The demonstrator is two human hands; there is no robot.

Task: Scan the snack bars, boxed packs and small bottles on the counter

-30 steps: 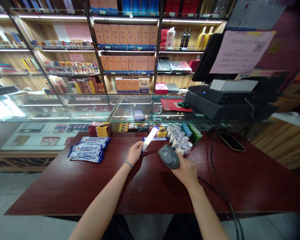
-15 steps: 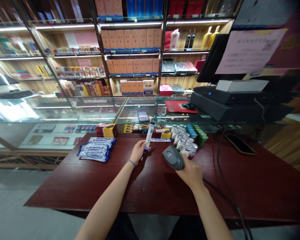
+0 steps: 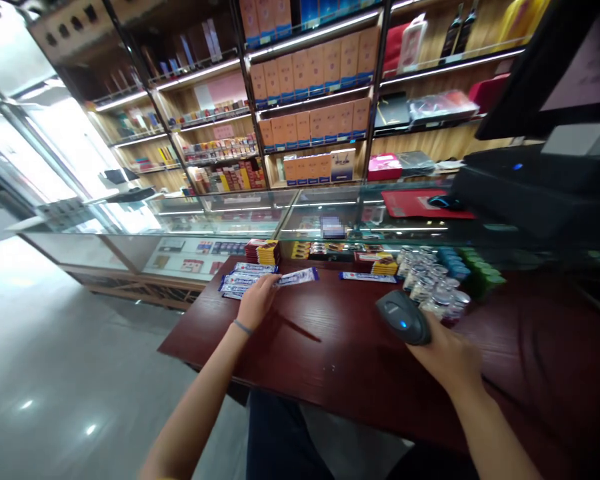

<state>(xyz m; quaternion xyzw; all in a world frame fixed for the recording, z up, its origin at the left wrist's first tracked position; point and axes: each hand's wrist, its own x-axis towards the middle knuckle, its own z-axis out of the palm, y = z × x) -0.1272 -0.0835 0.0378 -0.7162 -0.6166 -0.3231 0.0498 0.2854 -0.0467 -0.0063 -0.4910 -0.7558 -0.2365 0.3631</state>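
My left hand [image 3: 258,300] is closed on one end of a long blue-and-white snack packet [image 3: 298,277], which sticks out to the right over the table. Right beside that hand lies a pile of similar packets [image 3: 235,283], partly covered by it. My right hand [image 3: 450,350] grips a dark barcode scanner [image 3: 404,319], its small blue light lit and its head pointing left. Another blue-and-white packet [image 3: 367,277] lies flat farther back. Close to the scanner stand several clear-lidded jars [image 3: 430,283].
Yellow-and-brown boxes [image 3: 263,252] are stacked at the table's back edge. Blue and green containers [image 3: 475,267] stand beside the jars. Beyond is a glass display counter [image 3: 220,213] with a red mat [image 3: 410,203]. A dark register machine [image 3: 520,187] stands at right.
My left hand has carried the packet left to the pile, and the packet has turned from near upright to nearly level. The view has swung left. A blue light now shows on the scanner.
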